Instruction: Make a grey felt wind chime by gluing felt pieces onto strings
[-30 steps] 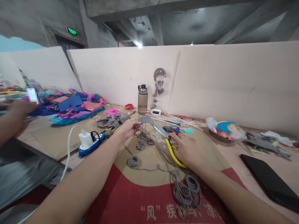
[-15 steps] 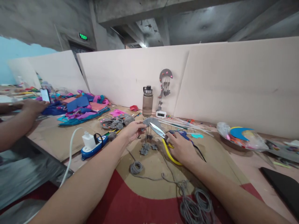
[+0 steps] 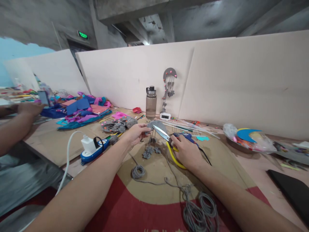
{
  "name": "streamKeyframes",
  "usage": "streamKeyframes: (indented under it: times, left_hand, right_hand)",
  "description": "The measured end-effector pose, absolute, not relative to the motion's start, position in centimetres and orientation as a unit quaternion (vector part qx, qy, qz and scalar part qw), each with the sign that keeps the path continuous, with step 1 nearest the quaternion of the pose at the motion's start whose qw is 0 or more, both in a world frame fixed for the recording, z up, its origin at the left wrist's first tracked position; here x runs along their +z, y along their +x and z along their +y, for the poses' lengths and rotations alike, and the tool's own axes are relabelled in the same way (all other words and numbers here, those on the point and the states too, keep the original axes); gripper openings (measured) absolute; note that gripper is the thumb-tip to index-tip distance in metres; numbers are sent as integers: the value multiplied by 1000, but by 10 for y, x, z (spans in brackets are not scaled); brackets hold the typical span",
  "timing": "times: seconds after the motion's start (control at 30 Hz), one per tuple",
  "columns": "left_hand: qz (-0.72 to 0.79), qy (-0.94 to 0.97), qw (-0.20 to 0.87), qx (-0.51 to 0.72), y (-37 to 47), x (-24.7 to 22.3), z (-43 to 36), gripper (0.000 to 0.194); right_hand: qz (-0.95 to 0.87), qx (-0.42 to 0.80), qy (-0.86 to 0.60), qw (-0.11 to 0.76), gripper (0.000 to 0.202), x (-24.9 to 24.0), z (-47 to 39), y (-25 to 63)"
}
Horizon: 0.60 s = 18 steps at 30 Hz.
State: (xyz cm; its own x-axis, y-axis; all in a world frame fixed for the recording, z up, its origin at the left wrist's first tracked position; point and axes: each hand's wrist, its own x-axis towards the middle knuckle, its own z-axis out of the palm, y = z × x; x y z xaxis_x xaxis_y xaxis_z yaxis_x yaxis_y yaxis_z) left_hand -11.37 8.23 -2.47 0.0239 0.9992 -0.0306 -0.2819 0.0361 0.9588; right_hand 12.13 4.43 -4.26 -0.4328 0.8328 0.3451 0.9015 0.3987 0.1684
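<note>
Between the fingertips of my left hand is the edge of a grey felt piece, from which cords hang down. Grey felt flowers dangle at the cord ends, low over the cardboard. My right hand is closed on yellow-handled scissors, whose blades point up and left across the felt piece. The blades look shut or nearly so. A small coil of grey cord lies on the cardboard below, linked by a strand to a larger tangle of cord.
A water bottle, a small white clock and a hanging moon ornament are at the back. Left are a blue power strip, felt scraps and another person's hand at a phone. A bowl stands right.
The whole view has shifted slightly, so things sit a little further left and up. Both hands keep their hold on the felt piece and the scissors.
</note>
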Motion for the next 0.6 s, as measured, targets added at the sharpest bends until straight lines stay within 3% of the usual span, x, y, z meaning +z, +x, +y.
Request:
streamKeyframes:
  times: [0.4,0.6]
  left_hand:
    - [417,431,588,543,-114,-24,82,11]
    - [433,412,579,555,-116,-24,83,10]
  right_hand:
    - [-839,-156,-513,94,45,-45,46,123]
    - [-816,-84,-551,156,41,-44,49,126]
